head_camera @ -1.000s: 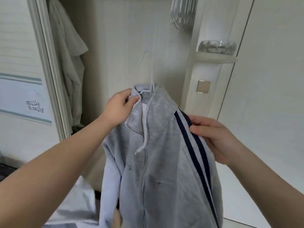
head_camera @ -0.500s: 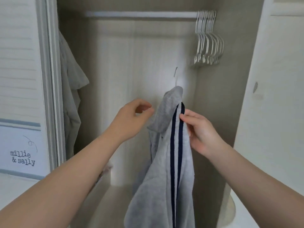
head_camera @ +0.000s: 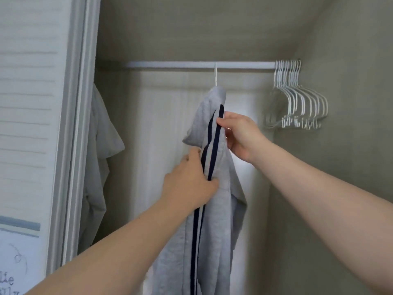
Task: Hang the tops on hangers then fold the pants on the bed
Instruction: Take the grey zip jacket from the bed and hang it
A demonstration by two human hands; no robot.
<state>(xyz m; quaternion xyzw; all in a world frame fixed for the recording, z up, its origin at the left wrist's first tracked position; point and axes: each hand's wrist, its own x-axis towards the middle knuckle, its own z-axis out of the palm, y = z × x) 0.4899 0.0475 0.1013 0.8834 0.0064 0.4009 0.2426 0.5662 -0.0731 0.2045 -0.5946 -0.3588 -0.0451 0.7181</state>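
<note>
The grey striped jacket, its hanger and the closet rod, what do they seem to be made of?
The jacket looks like soft knit fleece, probably cotton-blend: matte heathered grey, limp folds. Its hanger seems thin white-coated wire, judging by the slim hook; could be plastic. The rod is a smooth white tube, painted metal or wood, unclear which.

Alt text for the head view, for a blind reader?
A striped grey jacket hangs on a hanger, hook at the rod; the right hand pinches its shoulder, the left hand grips it lower. Right of it, spare hangers bunch on the rod; a grey top hangs at left.
</note>
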